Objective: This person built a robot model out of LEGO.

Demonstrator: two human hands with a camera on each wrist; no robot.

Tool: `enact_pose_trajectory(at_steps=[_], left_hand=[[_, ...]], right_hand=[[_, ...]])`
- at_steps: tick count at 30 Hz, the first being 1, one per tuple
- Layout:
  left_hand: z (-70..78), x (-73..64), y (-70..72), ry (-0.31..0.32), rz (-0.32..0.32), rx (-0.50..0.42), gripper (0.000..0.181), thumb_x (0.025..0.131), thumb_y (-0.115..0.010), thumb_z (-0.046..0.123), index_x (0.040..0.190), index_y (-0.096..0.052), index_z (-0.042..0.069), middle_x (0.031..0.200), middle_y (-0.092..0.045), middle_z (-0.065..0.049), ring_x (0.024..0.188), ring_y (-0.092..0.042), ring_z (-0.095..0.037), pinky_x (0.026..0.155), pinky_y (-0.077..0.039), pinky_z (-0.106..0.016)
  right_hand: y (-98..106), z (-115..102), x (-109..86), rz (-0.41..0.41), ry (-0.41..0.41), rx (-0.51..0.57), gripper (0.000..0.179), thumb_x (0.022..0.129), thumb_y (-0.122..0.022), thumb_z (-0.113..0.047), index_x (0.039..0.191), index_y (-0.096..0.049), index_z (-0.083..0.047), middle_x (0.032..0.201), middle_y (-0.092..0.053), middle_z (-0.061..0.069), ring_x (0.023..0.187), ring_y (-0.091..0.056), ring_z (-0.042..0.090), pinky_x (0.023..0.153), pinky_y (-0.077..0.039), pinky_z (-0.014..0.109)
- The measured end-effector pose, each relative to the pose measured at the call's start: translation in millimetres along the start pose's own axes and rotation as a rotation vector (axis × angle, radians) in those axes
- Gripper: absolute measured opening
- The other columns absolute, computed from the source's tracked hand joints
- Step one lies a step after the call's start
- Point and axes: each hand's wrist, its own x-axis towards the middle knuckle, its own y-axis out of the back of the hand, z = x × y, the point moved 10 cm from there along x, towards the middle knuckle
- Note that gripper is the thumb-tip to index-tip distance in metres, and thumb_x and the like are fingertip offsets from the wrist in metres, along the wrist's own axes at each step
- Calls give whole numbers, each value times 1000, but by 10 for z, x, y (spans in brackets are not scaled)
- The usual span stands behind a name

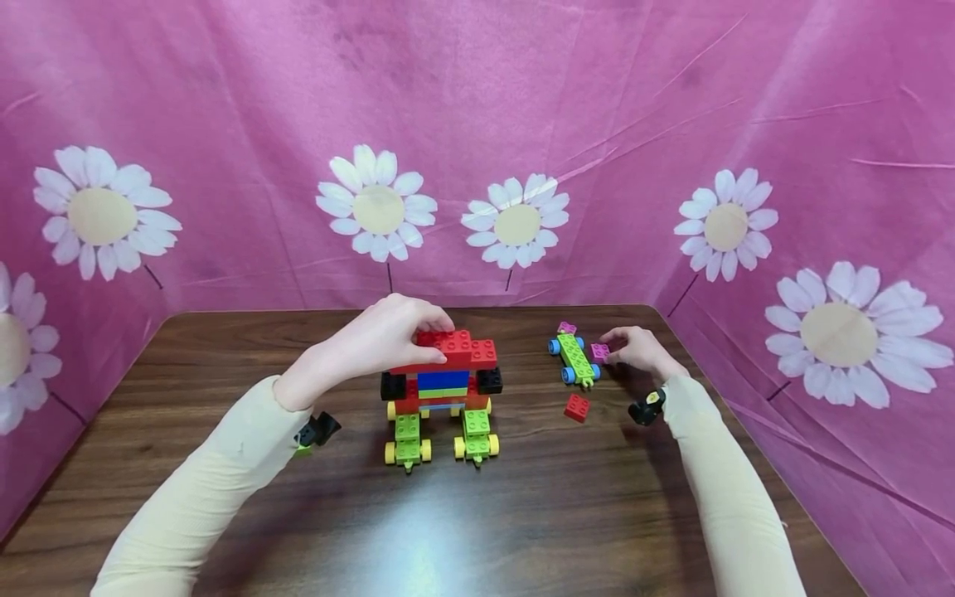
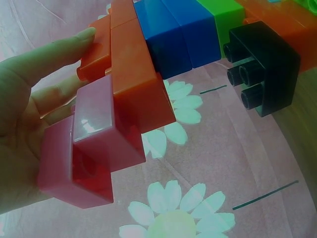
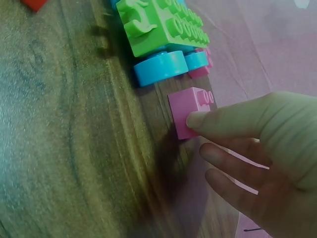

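A toy brick model [image 1: 442, 383] in red, blue, black and lime stands mid-table on yellow-wheeled lime bases [image 1: 476, 433]. My left hand [image 1: 388, 332] grips its red top, the thumb on the near side and fingers over the far side. In the left wrist view, two pinkish bricks [image 2: 94, 131] sit stepped at that end, close to the palm. Over on the right, my right hand [image 1: 638, 351] pinches a pink brick [image 3: 185, 114], thumb on one face and index finger mostly hidden behind. This brick is beside a lime car base [image 1: 575, 358] with blue wheels.
A loose red brick [image 1: 576, 407] lies in front of the lime base, and another pink brick [image 1: 567, 327] is at its far end. Dark wrist cameras show by both sleeves. Pink flowered cloth [image 1: 462, 99] hangs behind and beside the wooden table [image 1: 552, 514].
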Motion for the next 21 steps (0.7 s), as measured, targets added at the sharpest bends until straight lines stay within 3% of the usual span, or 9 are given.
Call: enact_pose_trajectory(at_steps=[6,12,21], left_hand=[[-16,10,-6,5,-1,1,41,82,-81,26,118,-71,9,116,-74,-8,107,-70,-23,95,-56,-41],[-14,6,-5,5,-1,0,41,82,-81,27,118,-71,9,116,-74,-7,106,-70,-22,95,-56,-41],[-17,2,2,8,3,-3,41,82,-81,27,118,-71,9,116,-74,-7,106,-70,-22,95,-56,-40]], right_hand=[[23,-34,8,28,53,-92,39,84,-75,-12,119,-67,0,126,-63,28,112,-56,38,97,-45,54],[47,-86,-27,34,80,-103,35,87,-74,-16,116,-68,0,119,-67,25,110,-59,37,94,-48,51],[260,-427,-75,129,218,-207,34,85,-77,-18,112,-70,1,110,-72,22,101,-66,35,90,-52,51]])
